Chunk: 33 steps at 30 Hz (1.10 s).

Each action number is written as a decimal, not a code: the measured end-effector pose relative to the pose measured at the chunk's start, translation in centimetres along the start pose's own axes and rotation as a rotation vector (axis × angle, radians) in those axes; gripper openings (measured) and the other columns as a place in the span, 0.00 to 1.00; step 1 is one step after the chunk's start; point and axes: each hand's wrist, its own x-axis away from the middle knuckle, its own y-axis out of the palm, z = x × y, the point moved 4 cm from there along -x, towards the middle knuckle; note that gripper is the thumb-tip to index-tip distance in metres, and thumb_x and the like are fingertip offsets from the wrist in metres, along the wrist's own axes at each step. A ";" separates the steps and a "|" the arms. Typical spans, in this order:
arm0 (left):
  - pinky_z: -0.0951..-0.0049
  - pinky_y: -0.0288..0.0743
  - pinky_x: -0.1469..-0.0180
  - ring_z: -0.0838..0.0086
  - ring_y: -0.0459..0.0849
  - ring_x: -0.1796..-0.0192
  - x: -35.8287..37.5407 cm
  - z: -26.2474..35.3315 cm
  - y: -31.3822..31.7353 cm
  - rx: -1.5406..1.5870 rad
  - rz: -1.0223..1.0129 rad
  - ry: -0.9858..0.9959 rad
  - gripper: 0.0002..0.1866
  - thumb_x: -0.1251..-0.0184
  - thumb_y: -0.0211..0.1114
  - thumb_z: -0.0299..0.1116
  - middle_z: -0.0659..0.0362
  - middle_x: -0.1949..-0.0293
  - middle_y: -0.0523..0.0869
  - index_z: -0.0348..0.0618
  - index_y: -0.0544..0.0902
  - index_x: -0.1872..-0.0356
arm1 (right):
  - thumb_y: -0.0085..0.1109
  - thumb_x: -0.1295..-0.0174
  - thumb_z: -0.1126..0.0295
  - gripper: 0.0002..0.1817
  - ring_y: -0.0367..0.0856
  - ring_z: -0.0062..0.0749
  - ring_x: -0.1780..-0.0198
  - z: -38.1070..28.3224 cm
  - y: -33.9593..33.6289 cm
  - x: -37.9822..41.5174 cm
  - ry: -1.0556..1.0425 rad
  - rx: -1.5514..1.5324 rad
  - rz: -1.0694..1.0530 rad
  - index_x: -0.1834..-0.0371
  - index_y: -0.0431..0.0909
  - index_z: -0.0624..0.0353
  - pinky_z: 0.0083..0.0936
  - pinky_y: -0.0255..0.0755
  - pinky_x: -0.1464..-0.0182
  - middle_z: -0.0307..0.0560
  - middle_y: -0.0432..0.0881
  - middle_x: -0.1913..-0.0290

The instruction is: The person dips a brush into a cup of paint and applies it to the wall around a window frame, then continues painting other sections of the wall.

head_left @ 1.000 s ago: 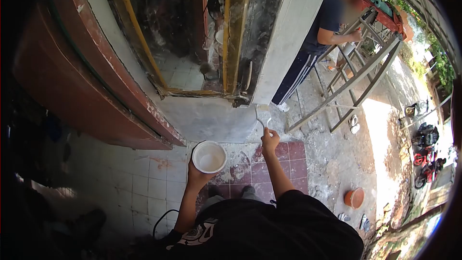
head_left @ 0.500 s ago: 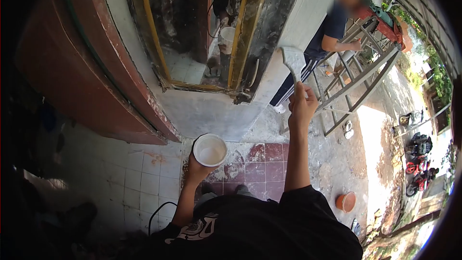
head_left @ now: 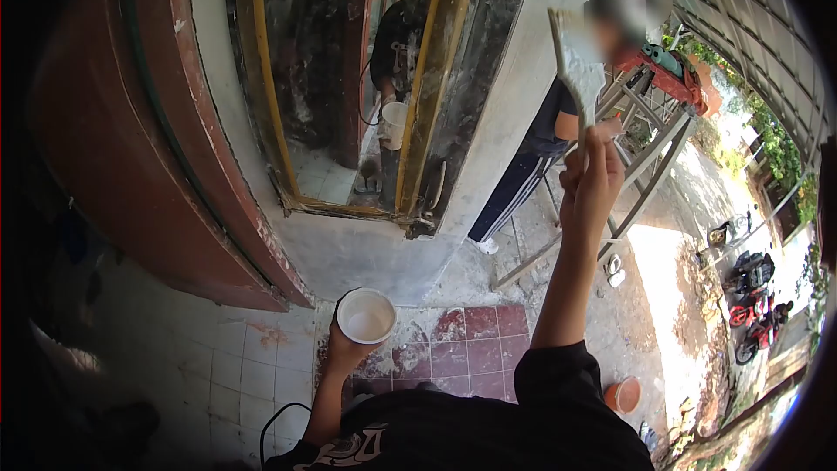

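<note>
A wide paintbrush [head_left: 579,78], its bristles coated whitish, stands upright in my right hand [head_left: 593,170], which closes around the handle. That arm is stretched forward to the right of the pale wall column [head_left: 520,78], and the brush head overlaps the person behind it in this view. Lower down, my left hand [head_left: 345,351] grips a white paint tub [head_left: 366,316] by its side. The tub's mouth faces up, showing a whitish inside. Ahead is a dark window with a yellow-edged frame [head_left: 272,78], its glass reflecting the tub.
A person in striped trousers [head_left: 514,183] stands beyond the column, next to a metal trestle [head_left: 649,179]. An orange bucket [head_left: 622,395] sits on the ground at right. Red-brown panels [head_left: 131,166] rise on the left. Maroon tiles [head_left: 453,358] lie below; motorbikes [head_left: 754,310] are farther off.
My right hand has moved up and to the right with the paintbrush, away from the column's edge. The view has tilted upward; my left hand still holds the tub.
</note>
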 end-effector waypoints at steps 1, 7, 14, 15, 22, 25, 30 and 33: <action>0.67 0.72 0.45 0.69 0.79 0.49 0.0 -0.3 0.0 0.014 -0.008 -0.020 0.39 0.68 0.80 0.24 0.55 0.52 0.80 0.39 0.71 0.47 | 0.55 0.35 0.65 0.08 0.55 0.08 0.85 -0.7 1.0 -1.8 -0.064 -0.022 -0.008 0.66 0.73 0.57 0.10 0.44 0.87 0.27 0.61 0.83; 0.67 0.73 0.45 0.69 0.79 0.49 0.2 -0.2 0.5 0.011 -0.007 -0.001 0.39 0.68 0.80 0.24 0.56 0.52 0.80 0.40 0.72 0.47 | 0.56 0.36 0.65 0.09 0.57 0.09 0.85 1.2 3.6 -9.5 -0.232 -0.008 0.001 0.66 0.73 0.59 0.10 0.45 0.87 0.28 0.63 0.83; 0.67 0.74 0.47 0.69 0.79 0.50 0.4 -1.2 -0.1 0.036 -0.009 -0.049 0.40 0.69 0.80 0.23 0.56 0.52 0.80 0.39 0.72 0.47 | 0.54 0.34 0.65 0.08 0.56 0.08 0.87 15.5 -2.9 0.8 0.008 0.137 0.007 0.66 0.69 0.57 0.12 0.44 0.86 0.27 0.62 0.87; 0.67 0.74 0.46 0.69 0.79 0.49 0.4 -1.5 -0.2 0.017 -0.013 -0.066 0.40 0.69 0.80 0.22 0.56 0.52 0.80 0.39 0.71 0.47 | 0.54 0.34 0.66 0.08 0.56 0.08 0.87 17.5 -4.2 3.2 0.038 0.186 0.032 0.66 0.69 0.57 0.12 0.44 0.86 0.27 0.62 0.87; 0.68 0.73 0.46 0.67 0.79 0.49 0.0 -0.7 0.0 0.019 -0.005 -0.101 0.39 0.69 0.79 0.23 0.54 0.52 0.79 0.39 0.71 0.47 | 0.57 0.38 0.65 0.10 0.59 0.13 0.85 27.8 -12.9 16.3 0.323 0.512 0.185 0.67 0.72 0.61 0.18 0.50 0.83 0.32 0.66 0.86; 0.68 0.72 0.46 0.68 0.78 0.49 0.2 -0.9 0.2 0.000 -0.039 -0.116 0.39 0.69 0.78 0.22 0.54 0.51 0.79 0.38 0.71 0.47 | 0.57 0.37 0.65 0.10 0.61 0.12 0.86 31.4 -15.5 19.7 0.312 0.678 0.186 0.67 0.72 0.60 0.16 0.50 0.84 0.31 0.66 0.86; 0.68 0.72 0.45 0.68 0.78 0.48 1.3 -1.2 0.3 0.018 -0.041 -0.152 0.39 0.68 0.77 0.21 0.54 0.51 0.79 0.38 0.71 0.46 | 0.60 0.42 0.63 0.13 0.66 0.18 0.85 33.7 -17.6 24.7 0.483 0.707 0.277 0.70 0.74 0.63 0.19 0.57 0.83 0.38 0.71 0.85; 0.68 0.71 0.44 0.68 0.78 0.48 1.7 -0.9 0.1 0.032 -0.027 -0.167 0.40 0.68 0.77 0.22 0.54 0.50 0.79 0.38 0.71 0.45 | 0.61 0.44 0.60 0.15 0.68 0.21 0.86 35.8 -18.7 26.1 0.603 0.843 0.322 0.69 0.74 0.63 0.21 0.59 0.84 0.42 0.73 0.84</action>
